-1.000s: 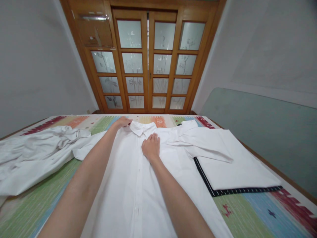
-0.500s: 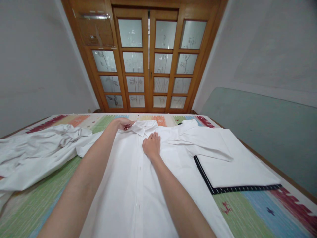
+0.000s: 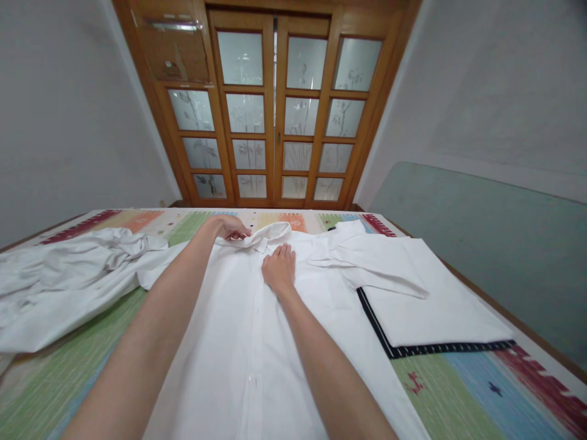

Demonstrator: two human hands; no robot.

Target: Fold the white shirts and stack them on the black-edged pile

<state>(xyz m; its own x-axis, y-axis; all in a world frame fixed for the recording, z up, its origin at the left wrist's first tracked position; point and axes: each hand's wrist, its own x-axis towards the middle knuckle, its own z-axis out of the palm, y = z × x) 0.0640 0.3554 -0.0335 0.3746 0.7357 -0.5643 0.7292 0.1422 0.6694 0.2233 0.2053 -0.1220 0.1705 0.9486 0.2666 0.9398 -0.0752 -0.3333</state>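
A white button-up shirt (image 3: 220, 342) lies spread out in front of me, its front facing up and its collar (image 3: 274, 230) at the far end. My left hand (image 3: 235, 228) pinches the collar's left side, which stands lifted and curved. Just below the collar, my right hand (image 3: 280, 267) rests on the shirt front beside the button placket, fingers extended and pressing the cloth. The right sleeve (image 3: 376, 260) is laid outward over a folded white cloth.
A crumpled white garment (image 3: 82, 269) lies on the left. To the right is the folded white cloth (image 3: 440, 311) with a black dashed edge beneath it. A striped patterned cover (image 3: 468, 391) lies underneath. Wooden glass doors (image 3: 275, 110) stand beyond the far edge.
The collar's folded-down points have been turned up, so the collar now forms a raised curve. My left hand has moved slightly to the right; my right hand stays nearly in place.
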